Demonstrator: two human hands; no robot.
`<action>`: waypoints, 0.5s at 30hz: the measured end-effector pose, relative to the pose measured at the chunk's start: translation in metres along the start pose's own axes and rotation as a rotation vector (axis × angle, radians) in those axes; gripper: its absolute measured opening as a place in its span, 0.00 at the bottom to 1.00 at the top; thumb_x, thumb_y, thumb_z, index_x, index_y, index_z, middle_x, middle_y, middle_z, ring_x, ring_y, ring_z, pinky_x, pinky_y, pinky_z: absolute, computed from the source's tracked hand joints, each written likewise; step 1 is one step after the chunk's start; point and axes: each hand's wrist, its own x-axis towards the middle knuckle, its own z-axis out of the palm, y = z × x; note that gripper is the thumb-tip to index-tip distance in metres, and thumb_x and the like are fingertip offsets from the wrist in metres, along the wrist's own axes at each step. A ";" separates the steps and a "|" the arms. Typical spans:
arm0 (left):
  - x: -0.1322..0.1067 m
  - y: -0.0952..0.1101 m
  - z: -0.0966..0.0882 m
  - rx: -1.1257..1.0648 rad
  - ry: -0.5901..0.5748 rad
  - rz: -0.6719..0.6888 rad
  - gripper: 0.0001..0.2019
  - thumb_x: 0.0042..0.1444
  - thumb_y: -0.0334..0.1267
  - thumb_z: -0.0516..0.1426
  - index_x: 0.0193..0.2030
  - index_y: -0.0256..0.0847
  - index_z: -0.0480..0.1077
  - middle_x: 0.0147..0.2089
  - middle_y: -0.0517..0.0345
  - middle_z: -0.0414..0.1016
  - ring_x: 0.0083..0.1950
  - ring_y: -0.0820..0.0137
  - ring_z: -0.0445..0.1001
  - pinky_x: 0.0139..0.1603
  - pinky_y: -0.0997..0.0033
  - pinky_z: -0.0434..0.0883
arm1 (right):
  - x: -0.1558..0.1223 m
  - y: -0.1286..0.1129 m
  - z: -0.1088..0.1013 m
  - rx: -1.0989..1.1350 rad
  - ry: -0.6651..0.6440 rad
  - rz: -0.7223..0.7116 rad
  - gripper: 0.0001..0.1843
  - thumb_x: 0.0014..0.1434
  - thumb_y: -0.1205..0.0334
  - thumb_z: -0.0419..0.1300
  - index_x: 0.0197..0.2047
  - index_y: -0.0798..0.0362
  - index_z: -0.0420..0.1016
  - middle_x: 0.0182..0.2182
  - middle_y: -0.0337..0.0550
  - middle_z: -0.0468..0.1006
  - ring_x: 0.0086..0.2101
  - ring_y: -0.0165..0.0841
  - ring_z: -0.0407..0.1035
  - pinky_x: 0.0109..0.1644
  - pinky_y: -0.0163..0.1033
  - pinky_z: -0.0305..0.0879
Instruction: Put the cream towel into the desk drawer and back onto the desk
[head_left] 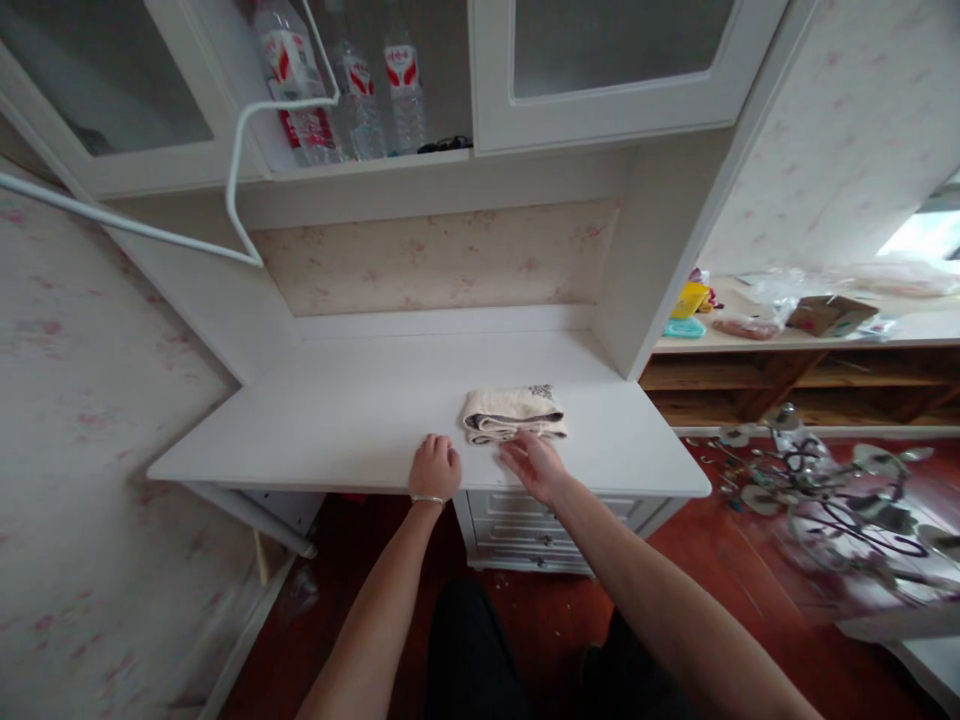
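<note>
A folded beige cloth, seemingly a towel (510,403), lies on the white desk (360,400), right of its middle. It has dark edging and a dark pattern at its far right corner. My right hand (534,465) is at the towel's near edge, palm partly turned inward, fingertips touching or very close to it. Its thumb and fingers are apart and hold nothing visible. My left hand (435,468) rests on the desk's front edge, left of the towel and apart from it. Its fingers are curled in, with nothing seen in them; a thin bracelet circles the wrist.
Overhead, an open cabinet shelf holds several plastic bottles (401,80). A bent white metal rod (240,180) juts in from the left. Drawers (525,535) stand under the desk. At right, a low shelf (712,340) carries bags and a box; a chandelier (840,490) lies before it.
</note>
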 end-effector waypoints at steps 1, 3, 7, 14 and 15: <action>0.000 -0.001 0.001 -0.003 0.020 -0.041 0.07 0.57 0.32 0.50 0.41 0.40 0.68 0.42 0.50 0.70 0.46 0.64 0.69 0.48 0.63 0.66 | -0.002 0.008 -0.011 -0.031 0.004 0.047 0.08 0.54 0.72 0.60 0.36 0.52 0.69 0.27 0.36 0.77 0.25 0.28 0.73 0.34 0.37 0.77; 0.001 -0.002 0.002 -0.014 0.033 -0.061 0.07 0.55 0.29 0.50 0.39 0.40 0.66 0.41 0.51 0.69 0.45 0.64 0.68 0.48 0.63 0.66 | -0.013 0.018 -0.034 -0.072 -0.010 0.110 0.09 0.53 0.74 0.61 0.37 0.54 0.68 0.27 0.39 0.77 0.27 0.30 0.75 0.35 0.38 0.77; 0.000 -0.001 0.002 -0.023 0.004 -0.021 0.07 0.55 0.30 0.50 0.41 0.40 0.66 0.42 0.50 0.69 0.47 0.62 0.67 0.51 0.61 0.65 | -0.041 0.013 -0.076 -0.156 -0.118 0.165 0.13 0.52 0.72 0.62 0.42 0.55 0.69 0.34 0.44 0.79 0.31 0.33 0.77 0.40 0.40 0.76; 0.009 -0.003 -0.003 -0.257 -0.024 -0.191 0.09 0.56 0.34 0.50 0.42 0.43 0.69 0.46 0.50 0.72 0.50 0.64 0.70 0.54 0.63 0.66 | -0.060 -0.038 -0.116 -0.261 0.003 -0.026 0.11 0.51 0.72 0.64 0.38 0.54 0.71 0.30 0.43 0.79 0.27 0.30 0.74 0.33 0.35 0.74; 0.012 -0.004 -0.003 -0.300 -0.035 -0.240 0.09 0.56 0.34 0.50 0.41 0.43 0.69 0.46 0.51 0.73 0.49 0.64 0.71 0.53 0.63 0.67 | -0.063 -0.043 -0.121 -0.264 0.009 -0.053 0.10 0.51 0.71 0.64 0.37 0.54 0.71 0.30 0.43 0.79 0.27 0.30 0.74 0.33 0.35 0.74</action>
